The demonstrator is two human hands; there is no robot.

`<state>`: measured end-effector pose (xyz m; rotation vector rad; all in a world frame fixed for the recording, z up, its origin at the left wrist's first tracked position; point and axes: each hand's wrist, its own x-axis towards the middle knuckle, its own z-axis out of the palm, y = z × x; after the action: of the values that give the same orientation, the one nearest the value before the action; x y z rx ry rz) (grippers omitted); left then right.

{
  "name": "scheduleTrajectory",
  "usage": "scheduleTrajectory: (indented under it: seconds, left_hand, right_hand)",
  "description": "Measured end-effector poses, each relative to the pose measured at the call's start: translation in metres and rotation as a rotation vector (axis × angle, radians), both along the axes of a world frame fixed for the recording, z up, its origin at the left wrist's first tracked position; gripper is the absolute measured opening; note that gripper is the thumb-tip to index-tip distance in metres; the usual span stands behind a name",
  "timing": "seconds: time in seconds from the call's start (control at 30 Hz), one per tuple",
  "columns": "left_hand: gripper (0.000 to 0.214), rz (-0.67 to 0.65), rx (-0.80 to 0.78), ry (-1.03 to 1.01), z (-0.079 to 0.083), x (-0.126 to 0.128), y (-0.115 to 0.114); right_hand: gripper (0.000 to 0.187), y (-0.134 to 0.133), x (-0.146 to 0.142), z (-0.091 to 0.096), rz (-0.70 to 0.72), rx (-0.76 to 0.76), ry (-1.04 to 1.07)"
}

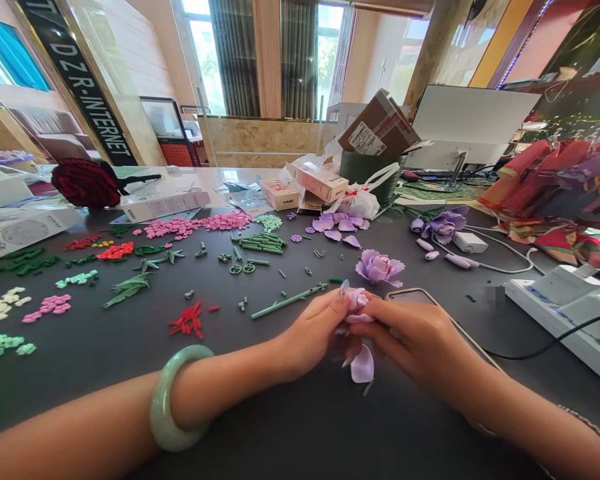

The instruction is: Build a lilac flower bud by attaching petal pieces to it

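Both hands meet over the dark table, closed on one small light-purple toy flower (357, 303) built of petal pieces. My left hand (320, 327), a jade-green bangle on its wrist, pinches the flower from the left. From the other side my right hand (415, 333) grips the petals with thumb and fingers. Part of the flower is hidden by the fingers. Just below lies a loose purple petal (363, 365), with a thin green stick (368, 387) beside it. A finished-looking purple blossom (380, 268) rests just beyond my hands. Left of them lies a long green stem (287, 301).
A phone (445, 313) lies partly under my right hand. Piles of red pieces (187, 320), pink pieces (200, 225) and green rods (263, 243) spread leftward. A power strip (565, 327) with cables stands right; boxes (325, 183) and a bin (375, 173) stand behind.
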<state>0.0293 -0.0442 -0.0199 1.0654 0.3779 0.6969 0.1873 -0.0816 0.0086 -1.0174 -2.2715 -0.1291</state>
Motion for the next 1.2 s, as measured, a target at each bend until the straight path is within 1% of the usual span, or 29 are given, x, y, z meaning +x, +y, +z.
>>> scheduleTrajectory:
  seconds: [0.2,0.4,0.47,0.53,0.6,0.7,0.83,1.03,1.13,1.2]
  left_hand:
    - [0.05,0.011,0.001,0.004,0.0,0.001,-0.002]
    - [0.052,0.008,0.039,0.049,-0.004,0.001,-0.002]
    - [0.052,0.038,0.053,0.063,-0.005,0.001,-0.002]
    - [0.049,0.096,0.071,0.066,-0.005,0.002,-0.003]
    - [0.048,0.143,0.096,0.064,-0.004,0.002,-0.004]
    - [0.048,0.179,0.113,0.059,-0.003,0.004,-0.005]
    - [0.052,0.211,0.096,0.076,-0.003,0.005,-0.006]
    - [0.055,0.239,0.087,0.097,-0.004,0.005,-0.009]
    - [0.054,0.253,0.115,0.101,-0.004,0.005,-0.011]
    - [0.055,0.256,0.127,0.106,-0.003,0.004,-0.012]
  right_hand:
    - [0.046,-0.001,-0.002,0.001,-0.021,0.034,0.004]
    - [0.043,-0.003,-0.003,0.005,-0.029,-0.02,0.042]
    - [0.04,-0.003,-0.003,0.005,-0.023,-0.054,0.066]
    - [0.037,-0.003,-0.002,0.004,-0.005,-0.084,0.09]
    - [0.034,-0.003,-0.002,0.003,0.009,-0.096,0.099]
    - [0.031,-0.004,-0.002,0.001,0.04,-0.096,0.088]
    - [0.029,-0.005,-0.002,-0.006,0.101,-0.01,0.045]
    - [0.026,-0.009,0.003,-0.019,0.115,0.12,-0.128]
    - [0.026,-0.012,0.004,-0.019,0.114,0.229,-0.168]
    - [0.026,-0.014,0.003,-0.017,0.108,0.271,-0.194]
